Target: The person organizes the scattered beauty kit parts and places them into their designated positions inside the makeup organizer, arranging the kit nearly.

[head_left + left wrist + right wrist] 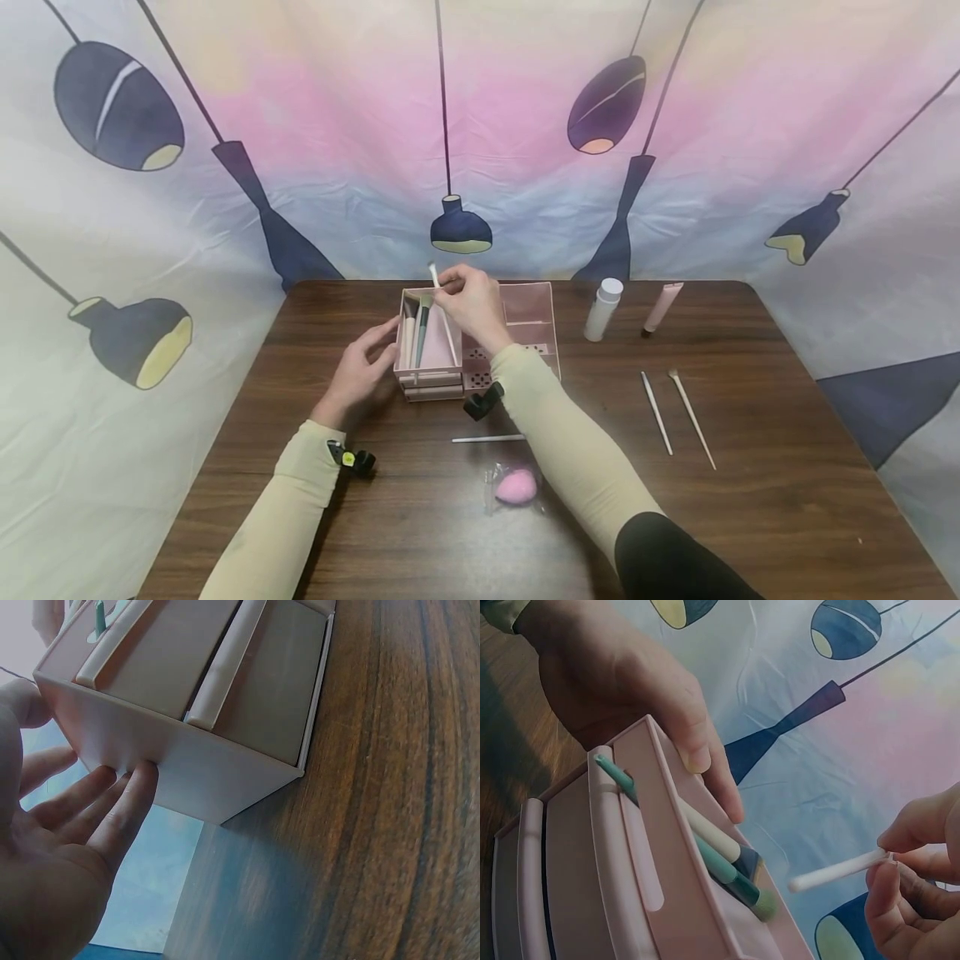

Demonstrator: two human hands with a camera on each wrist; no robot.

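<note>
My right hand (472, 304) pinches a white makeup brush (836, 871) between thumb and fingers, above the pink organizer box (428, 375). Its bristle end points up and its thin handle slants down over the top compartment. In that compartment lean a brush with a cream handle (709, 829) and a green brush (726, 874). My left hand (356, 371) rests against the box's left side, its fingers (129, 806) stretched along the outer wall and the thumb near the top edge.
A white bottle (603, 310) and a pink tube (663, 310) stand at the back right. Two slim brushes (657, 413) lie in front of them. Another white stick (487, 438) and a wrapped pink makeup sponge (517, 487) lie before the box. A printed cloth (517, 108) hangs behind the table.
</note>
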